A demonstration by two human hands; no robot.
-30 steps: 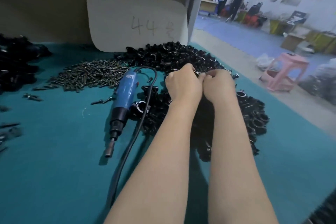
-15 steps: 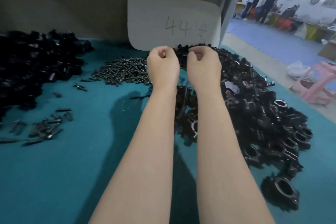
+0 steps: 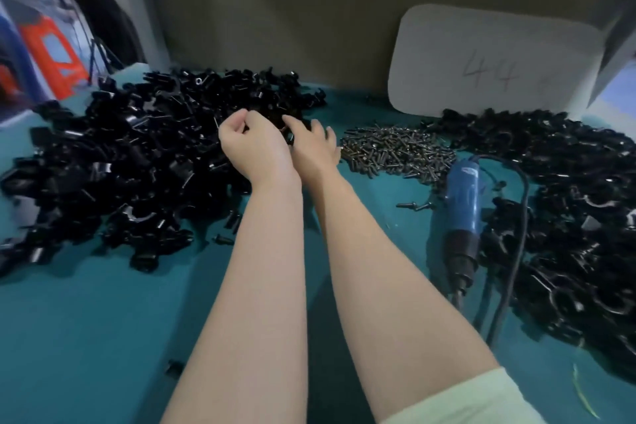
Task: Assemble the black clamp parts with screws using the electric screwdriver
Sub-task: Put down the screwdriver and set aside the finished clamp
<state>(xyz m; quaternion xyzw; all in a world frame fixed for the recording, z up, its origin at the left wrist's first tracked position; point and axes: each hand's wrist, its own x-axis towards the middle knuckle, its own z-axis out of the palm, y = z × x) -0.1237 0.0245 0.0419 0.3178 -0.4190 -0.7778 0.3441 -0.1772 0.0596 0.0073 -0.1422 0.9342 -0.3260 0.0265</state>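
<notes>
Head view: teal desk (image 3: 86, 337). Left hand (image 3: 253, 148) curled over the edge of the clamp parts (image 3: 137, 165); can't tell what it holds. Right hand (image 3: 315, 144) beside it, fingers loosely spread. Screws (image 3: 395, 151) just right. Electric screwdriver (image 3: 463, 213) lies beyond, untouched.

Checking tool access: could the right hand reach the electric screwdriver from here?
Probably yes. The electric screwdriver lies uncovered on the teal mat to the right of the right hand, with only the screw pile near the path.
</notes>
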